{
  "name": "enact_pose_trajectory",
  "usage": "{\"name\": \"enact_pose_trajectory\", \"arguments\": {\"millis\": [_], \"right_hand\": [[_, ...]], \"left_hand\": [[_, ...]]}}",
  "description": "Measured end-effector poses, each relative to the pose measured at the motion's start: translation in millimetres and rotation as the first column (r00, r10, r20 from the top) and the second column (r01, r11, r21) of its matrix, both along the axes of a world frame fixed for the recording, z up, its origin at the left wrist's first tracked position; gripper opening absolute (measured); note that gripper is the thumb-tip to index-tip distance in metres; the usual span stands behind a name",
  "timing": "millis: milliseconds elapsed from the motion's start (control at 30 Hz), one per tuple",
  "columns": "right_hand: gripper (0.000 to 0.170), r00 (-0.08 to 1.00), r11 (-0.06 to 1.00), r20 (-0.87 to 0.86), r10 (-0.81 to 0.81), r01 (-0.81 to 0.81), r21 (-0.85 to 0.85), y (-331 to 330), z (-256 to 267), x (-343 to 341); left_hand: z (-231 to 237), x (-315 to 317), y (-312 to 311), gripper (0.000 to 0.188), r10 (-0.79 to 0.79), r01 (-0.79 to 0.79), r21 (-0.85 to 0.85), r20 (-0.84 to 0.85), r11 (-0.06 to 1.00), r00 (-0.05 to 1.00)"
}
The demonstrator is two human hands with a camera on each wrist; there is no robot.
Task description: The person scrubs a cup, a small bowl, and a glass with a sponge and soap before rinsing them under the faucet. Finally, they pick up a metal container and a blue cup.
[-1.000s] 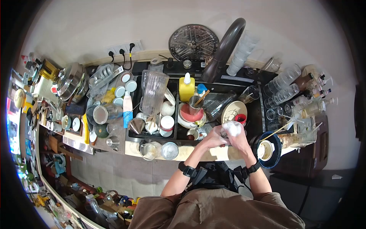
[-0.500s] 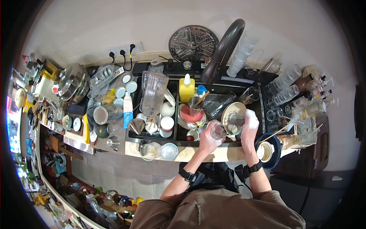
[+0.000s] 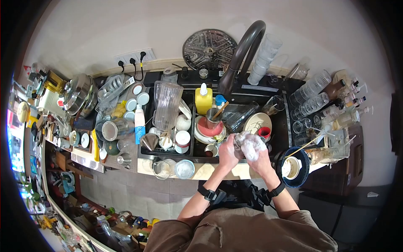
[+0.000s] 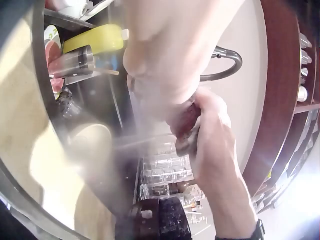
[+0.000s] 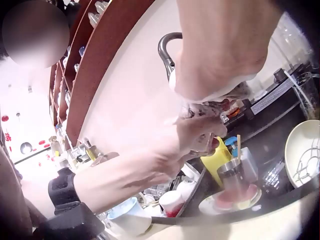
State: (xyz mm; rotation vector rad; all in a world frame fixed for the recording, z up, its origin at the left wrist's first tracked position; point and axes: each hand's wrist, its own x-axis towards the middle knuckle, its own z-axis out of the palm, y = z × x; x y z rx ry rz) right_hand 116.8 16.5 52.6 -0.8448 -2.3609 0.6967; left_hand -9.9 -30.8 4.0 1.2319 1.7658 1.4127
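Both hands meet over the front of the right sink basin. My left hand (image 3: 229, 153) grips a clear drinking glass (image 5: 204, 142), which is mostly hidden by fingers and suds. Thick white foam covers my right hand (image 3: 257, 152), whose fingers curl round a greyish, foamy thing (image 3: 242, 140) against the glass; I cannot tell what kind of thing this is. Just behind the hands lie a cream bowl (image 3: 252, 122) with a wire rack in it and a red cup (image 3: 264, 132). A pink bowl (image 3: 203, 125) on stacked dishes sits to the left.
A yellow bottle (image 3: 203, 102) stands at the basin's back, below a dark faucet (image 3: 253, 40). White jars and a ribbed clear container (image 3: 167, 105) fill the left basin. Rows of glasses (image 3: 312, 90) line the right side. A dark bin (image 3: 297, 176) hangs by the front edge.
From together, the hands moved apart, showing the glass in the left hand and a translucent thing in the right. Now they are back together, foam bunched between them.
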Motion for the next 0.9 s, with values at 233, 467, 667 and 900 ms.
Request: {"name": "enact_pose_trajectory", "arguments": {"millis": [233,467,667,900], "right_hand": [[0.015,0.98,0.914,0.026,-0.198,0.194,-0.357,-2,8,5],[0.023,0.607,0.306,-0.231,-0.76,0.021,-0.952,13,-11,19],[0.022,0.555,0.315,-0.22,-0.802,0.08,-0.946,15,-38,8],[0.023,0.833,0.574,-0.18,-0.524,0.189,-0.796,2,-78,-13]], "left_hand": [[-13,12,-5,0.048,-0.072,0.081,0.024,-0.26,0.996,0.963],[16,5,-12,0.05,-0.03,0.045,-0.094,0.154,0.995,0.988],[65,-14,-39,0.052,0.059,-0.047,-0.078,0.154,0.996,0.986],[87,-45,-87,0.051,0.286,-0.291,0.033,0.11,0.956,0.952]]}}
